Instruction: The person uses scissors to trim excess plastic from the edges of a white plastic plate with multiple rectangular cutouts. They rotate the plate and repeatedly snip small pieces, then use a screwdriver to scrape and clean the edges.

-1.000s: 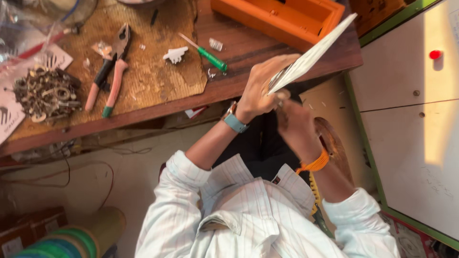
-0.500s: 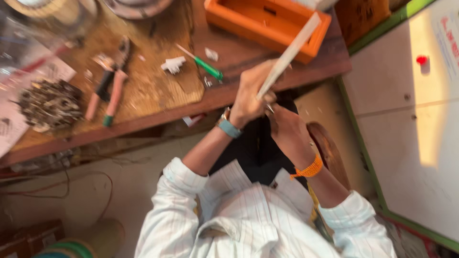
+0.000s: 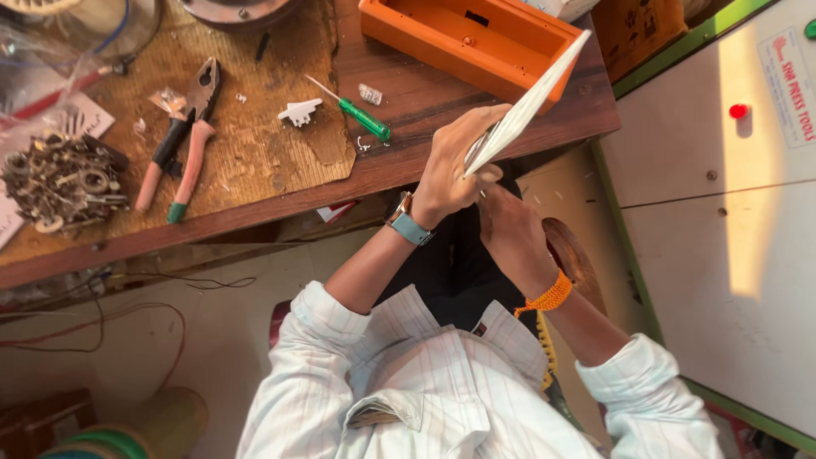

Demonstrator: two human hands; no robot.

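Single head view, steep downward, close over workbench (image 3: 255, 204) edge.

A rectangular white label with red print (image 3: 791, 62) sits on the white cabinet (image 3: 680, 144) to my side; a brown cardboard box (image 3: 633, 30) stands behind my bench.
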